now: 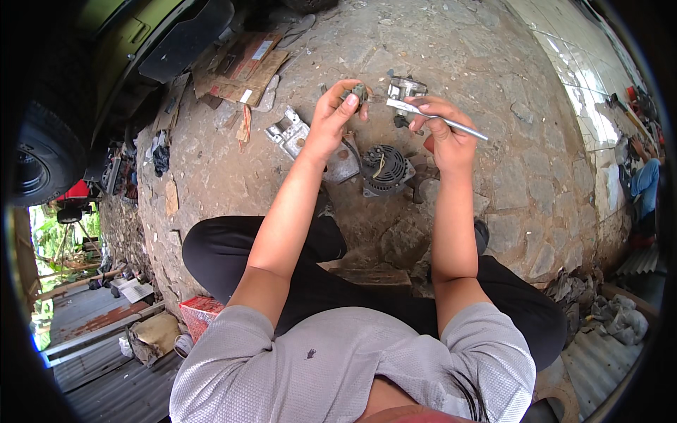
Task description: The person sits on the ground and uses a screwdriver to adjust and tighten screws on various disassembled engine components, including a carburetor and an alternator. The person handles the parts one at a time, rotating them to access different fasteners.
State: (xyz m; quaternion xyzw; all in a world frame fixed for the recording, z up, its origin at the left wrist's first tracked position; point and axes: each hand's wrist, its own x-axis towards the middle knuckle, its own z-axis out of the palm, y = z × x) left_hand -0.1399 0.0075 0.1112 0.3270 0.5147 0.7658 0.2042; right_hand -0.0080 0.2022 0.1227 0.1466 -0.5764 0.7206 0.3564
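In front of me, my left hand [330,120] pinches a small dark part [360,92] between thumb and fingers. A slim silver tool with a flat, pale end [462,127] is gripped in my right hand [451,141], its flat end pointing left towards that part. The two are a short gap apart. Below and between my hands, a round alternator [386,169] with a slotted metal housing lies on the ground. A silver metal casting [288,132] rests left of my left forearm. Another metal piece [407,87] lies just beyond my right hand, partly hidden.
I sit with legs bent on a rough stone floor [522,190]. Flattened cardboard [243,70] lies at the far left, beside a vehicle with a large tyre [49,155]. A red patterned box [201,314] stands by my left knee. Another person's leg [645,180] shows at the right.
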